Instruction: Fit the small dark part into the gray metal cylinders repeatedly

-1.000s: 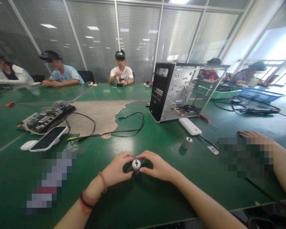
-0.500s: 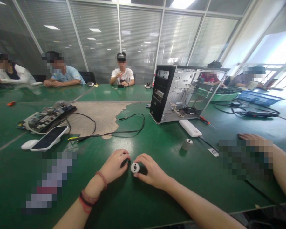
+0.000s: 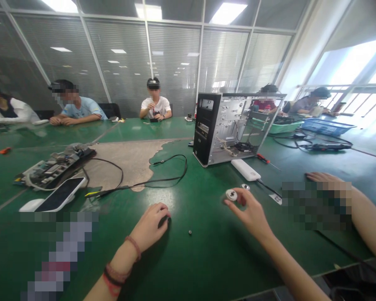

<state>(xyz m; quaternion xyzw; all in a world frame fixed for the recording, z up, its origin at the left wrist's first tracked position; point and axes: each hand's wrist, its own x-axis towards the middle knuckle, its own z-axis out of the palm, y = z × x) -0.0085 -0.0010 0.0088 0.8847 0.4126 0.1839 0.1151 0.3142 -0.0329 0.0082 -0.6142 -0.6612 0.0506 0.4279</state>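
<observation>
Right hand (image 3: 252, 213): fingertips pinching metal cap (image 3: 231, 195); keep level near metal cylinder (image 3: 245, 187).
Left hand (image 3: 150, 225): curled over dark part (image 3: 163, 220); steady it.
Small nut (image 3: 190, 231): loose; avoid knocking.

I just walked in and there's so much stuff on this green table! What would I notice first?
Probably the open computer case standing in the middle of the green table, its insides showing. Closer in, the right hand lifts a small round metal part, while the left hand rests on the table near a tiny dark piece. On the left lies a circuit board with a phone beside it.
</observation>
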